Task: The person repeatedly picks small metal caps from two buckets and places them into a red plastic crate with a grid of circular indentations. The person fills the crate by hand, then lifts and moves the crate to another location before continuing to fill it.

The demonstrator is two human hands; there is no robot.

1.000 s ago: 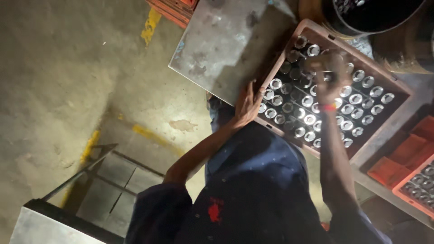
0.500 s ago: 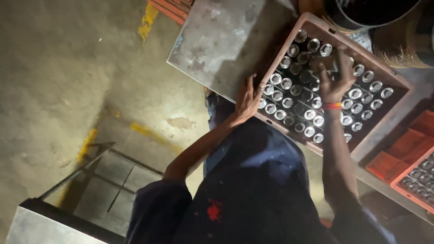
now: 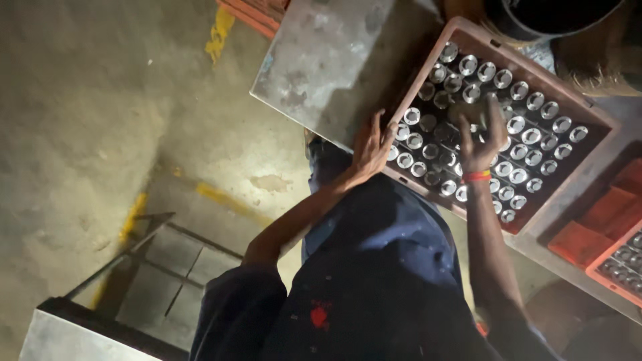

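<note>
On the grey metal table (image 3: 321, 60), up toward one o'clock from where the person stands, sits a reddish-brown crate (image 3: 588, 113) packed with capped bottles (image 3: 528, 137), their silver tops catching the light. The left hand (image 3: 371, 147) lies flat, fingers spread, on the crate's near rim at about twelve o'clock, gripping nothing that I can see. The right hand (image 3: 483, 134), with a red band at the wrist, is curled down among the caps in the middle of the crate; it seems closed round one bottle's neck, though the fingers hide what they hold, so I cannot tell for sure.

The crate's near corner looks close to the table edge, and that is my worry. A hard pull from the right hand, or weight leaning through the left, could tip or slide the crate toward the person, and a full load of glass would go to the concrete floor (image 3: 100, 134). A bottle drawn up at a slant may also catch its divider and knock its neighbours. Over at three o'clock an orange crate (image 3: 622, 261) with more bottles sits just beside this one, leaving little room to shift sideways. Dim light makes misjudged grips likelier.
</note>
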